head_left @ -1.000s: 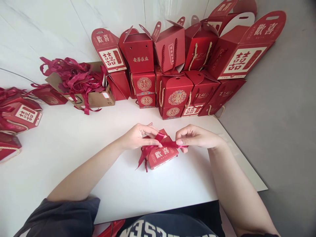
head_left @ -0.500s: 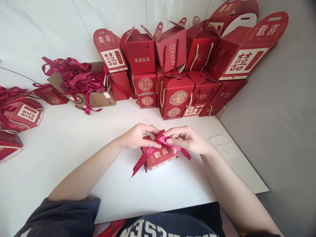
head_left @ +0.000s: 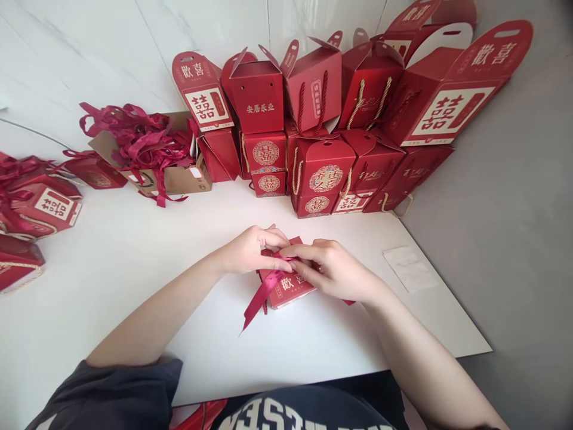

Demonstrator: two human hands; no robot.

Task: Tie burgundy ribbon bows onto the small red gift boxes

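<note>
A small red gift box (head_left: 286, 288) printed with gold-edged "歡喜" characters lies flat on the white table (head_left: 313, 340). My left hand (head_left: 253, 249) and my right hand (head_left: 329, 270) meet over its far edge, and their fingertips pinch a crimson satin ribbon (head_left: 263, 297) together. My right hand covers the box's right part. One ribbon tail runs down-left across the table, while a small tip of the other shows under my right wrist. The knot area is hidden by my fingers.
Red gift boxes with rope handles (head_left: 322, 143) stand stacked along the table's far edge. To their left, a cardboard box (head_left: 179, 179) holds loose crimson ribbons. More red boxes (head_left: 45, 209) lie at the left, and a white paper sheet (head_left: 409, 269) sits at the right.
My right hand has moved left and down over the box, hiding its right end. The ribbon's right tail has gone mostly under that hand, and the left tail has shifted slightly.
</note>
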